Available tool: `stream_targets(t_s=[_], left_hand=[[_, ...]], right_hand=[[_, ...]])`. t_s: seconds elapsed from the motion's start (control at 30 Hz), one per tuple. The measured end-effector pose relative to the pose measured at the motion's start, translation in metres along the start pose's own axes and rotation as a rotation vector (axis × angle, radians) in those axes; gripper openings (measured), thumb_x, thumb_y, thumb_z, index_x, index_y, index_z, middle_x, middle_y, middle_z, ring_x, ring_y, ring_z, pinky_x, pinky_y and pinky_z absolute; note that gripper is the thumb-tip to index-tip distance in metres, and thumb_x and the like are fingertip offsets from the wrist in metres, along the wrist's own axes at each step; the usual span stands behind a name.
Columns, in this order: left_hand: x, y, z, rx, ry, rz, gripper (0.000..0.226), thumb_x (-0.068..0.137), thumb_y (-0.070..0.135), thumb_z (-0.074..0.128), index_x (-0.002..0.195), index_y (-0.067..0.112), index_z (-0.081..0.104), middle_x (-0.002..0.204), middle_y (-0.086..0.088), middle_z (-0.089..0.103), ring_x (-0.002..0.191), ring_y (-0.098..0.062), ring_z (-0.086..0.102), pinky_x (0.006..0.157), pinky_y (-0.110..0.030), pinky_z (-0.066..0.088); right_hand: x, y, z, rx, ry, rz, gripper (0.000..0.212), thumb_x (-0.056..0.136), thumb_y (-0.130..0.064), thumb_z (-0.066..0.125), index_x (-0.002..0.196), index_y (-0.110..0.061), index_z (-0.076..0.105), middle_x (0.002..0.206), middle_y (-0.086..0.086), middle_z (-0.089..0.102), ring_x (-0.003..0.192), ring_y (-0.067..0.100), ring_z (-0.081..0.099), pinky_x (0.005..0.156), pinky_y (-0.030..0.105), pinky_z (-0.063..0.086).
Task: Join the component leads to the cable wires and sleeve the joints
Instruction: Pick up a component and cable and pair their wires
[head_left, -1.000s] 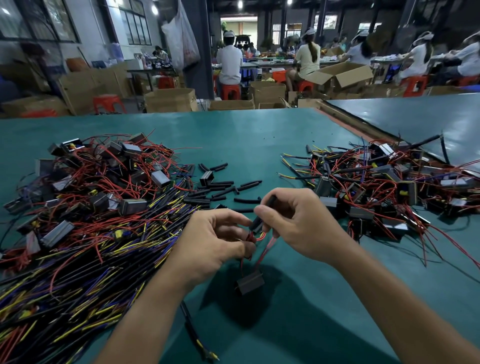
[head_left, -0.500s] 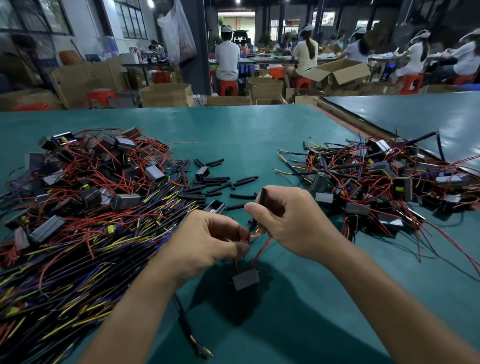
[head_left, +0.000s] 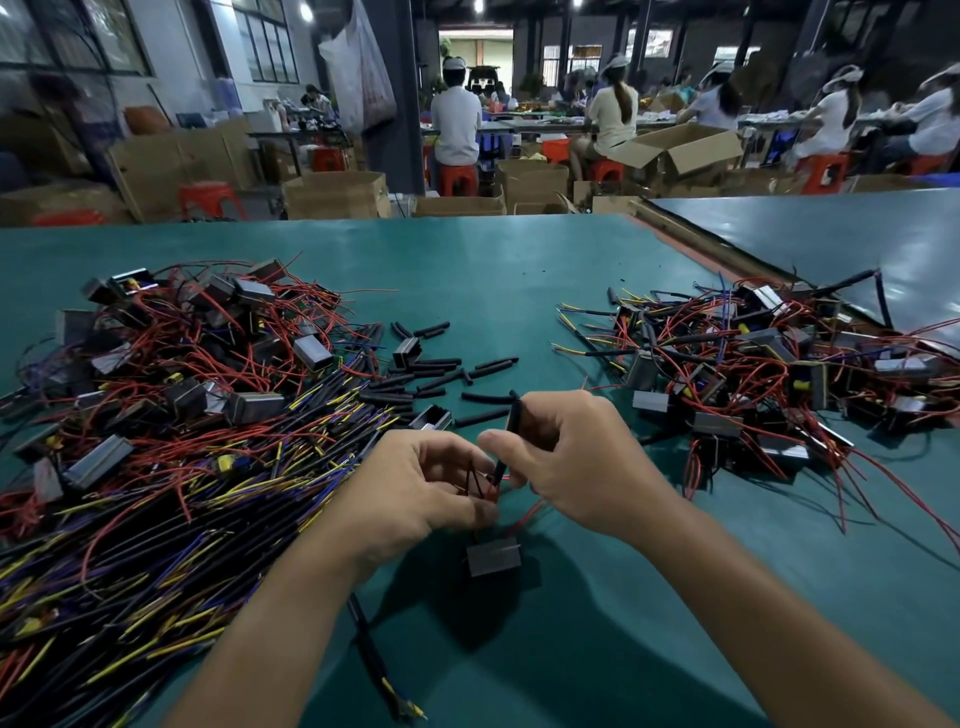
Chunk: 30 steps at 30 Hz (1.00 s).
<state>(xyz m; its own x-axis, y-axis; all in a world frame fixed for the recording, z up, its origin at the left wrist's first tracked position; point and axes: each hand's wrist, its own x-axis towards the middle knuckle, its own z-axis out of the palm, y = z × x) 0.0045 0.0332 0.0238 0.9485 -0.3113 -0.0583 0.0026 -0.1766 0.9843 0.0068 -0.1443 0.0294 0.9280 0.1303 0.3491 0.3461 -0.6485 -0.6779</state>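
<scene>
Black sleeve is pinched, tilted, between thumb and forefinger of the right hand, with its lower end aimed at the wire ends held just beside it. Red leads are pinched by the curled fingers of the left hand; the joint itself is hidden by the fingers. Component, a small grey block, is seen below both hands at the end of the leads, on or just over the bench, cannot tell which. A black cable runs under the left forearm to the near edge, its coloured ends bare.

Step judged: sleeve to be threaded over a joint.

Risks:
- Strands may be splayed or bent back if the sleeve is pushed off-axis.
- The joint may be pulled apart by the component's weight if the left pinch is loosened.
- The sleeve may be stopped short, leaving metal exposed.

Loose sleeves lie behind the hands, with a tangled pile on the left and another pile on the right.
</scene>
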Motion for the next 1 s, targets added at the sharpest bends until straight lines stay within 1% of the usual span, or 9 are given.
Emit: stream_targets(t_s=[0.1,0.23,0.3,0.37,0.5,0.6,0.73,0.9,1.0], left_hand=[[-0.001,0.001,-0.003,0.010,-0.041,-0.042,0.032,0.063,-0.022,0.076,0.088,-0.003,0.070,0.079,-0.017,0.073,0.067,-0.017,0.067,0.066,-0.023,0.058],[-0.001,0.001,0.000,0.059,-0.002,-0.039,0.028,0.064,-0.025,0.073,0.081,-0.003,0.068,0.062,-0.005,0.065,0.056,-0.011,0.058,0.057,-0.019,0.050],[-0.001,0.001,0.000,0.066,-0.022,-0.029,0.029,0.064,-0.025,0.073,0.085,-0.005,0.068,0.069,-0.010,0.065,0.065,-0.018,0.059,0.064,-0.024,0.051],[-0.001,0.001,0.000,0.065,-0.050,-0.019,0.032,0.064,-0.024,0.074,0.090,-0.007,0.067,0.078,-0.015,0.067,0.073,-0.022,0.061,0.069,-0.026,0.052],[-0.001,0.000,0.001,0.082,-0.053,0.021,0.026,0.065,-0.021,0.074,0.087,-0.010,0.068,0.077,-0.015,0.067,0.073,-0.020,0.060,0.071,-0.031,0.052],[-0.001,0.000,0.001,0.100,-0.031,0.027,0.017,0.067,-0.017,0.076,0.079,-0.007,0.069,0.071,-0.011,0.063,0.069,-0.019,0.055,0.070,-0.033,0.049],[0.000,0.000,0.001,0.096,-0.040,0.041,0.017,0.067,-0.013,0.078,0.079,-0.012,0.066,0.070,-0.015,0.062,0.067,-0.021,0.054,0.068,-0.033,0.046],[0.002,-0.002,0.000,0.141,-0.060,0.057,0.020,0.068,-0.009,0.080,0.064,0.007,0.068,0.060,-0.004,0.061,0.058,-0.015,0.051,0.057,-0.023,0.043],[0.003,-0.005,-0.001,0.207,-0.068,0.066,0.019,0.068,-0.006,0.082,0.064,0.007,0.069,0.059,-0.001,0.061,0.055,-0.012,0.051,0.054,-0.020,0.042]], right_hand=[[-0.001,0.000,-0.001,-0.012,-0.060,0.005,0.040,0.081,-0.047,0.071,0.066,-0.011,0.062,0.059,0.006,0.065,0.055,0.025,0.057,0.054,0.039,0.050],[-0.005,-0.003,0.007,-0.084,-0.190,-0.014,0.037,0.081,-0.044,0.074,0.064,-0.016,0.056,0.060,0.002,0.067,0.053,0.014,0.055,0.052,0.031,0.045],[-0.004,-0.003,0.007,-0.106,-0.188,-0.011,0.039,0.080,-0.044,0.075,0.059,-0.021,0.051,0.057,-0.001,0.063,0.050,0.007,0.046,0.050,0.026,0.036],[-0.004,-0.002,0.006,-0.138,-0.202,-0.013,0.040,0.081,-0.045,0.074,0.058,-0.023,0.049,0.056,-0.002,0.060,0.052,0.008,0.045,0.050,0.025,0.033],[-0.006,-0.004,0.005,-0.179,-0.251,-0.038,0.040,0.083,-0.050,0.069,0.061,-0.024,0.048,0.055,-0.006,0.052,0.056,0.010,0.045,0.050,0.024,0.033],[-0.005,-0.005,0.000,0.048,-0.188,-0.054,0.028,0.084,-0.042,0.070,0.070,-0.021,0.058,0.059,-0.003,0.062,0.051,0.006,0.048,0.051,0.025,0.040],[-0.002,-0.003,-0.008,0.228,-0.145,-0.065,0.017,0.087,-0.026,0.071,0.074,-0.015,0.067,0.065,0.008,0.066,0.056,0.028,0.057,0.056,0.041,0.049],[-0.001,-0.002,-0.007,0.334,-0.144,-0.041,0.015,0.085,-0.018,0.074,0.071,-0.013,0.073,0.063,0.013,0.065,0.053,0.016,0.051,0.053,0.040,0.045],[0.000,0.000,-0.010,0.321,-0.162,-0.045,0.015,0.084,-0.018,0.076,0.070,-0.012,0.074,0.060,0.010,0.066,0.053,0.012,0.051,0.051,0.037,0.042]])
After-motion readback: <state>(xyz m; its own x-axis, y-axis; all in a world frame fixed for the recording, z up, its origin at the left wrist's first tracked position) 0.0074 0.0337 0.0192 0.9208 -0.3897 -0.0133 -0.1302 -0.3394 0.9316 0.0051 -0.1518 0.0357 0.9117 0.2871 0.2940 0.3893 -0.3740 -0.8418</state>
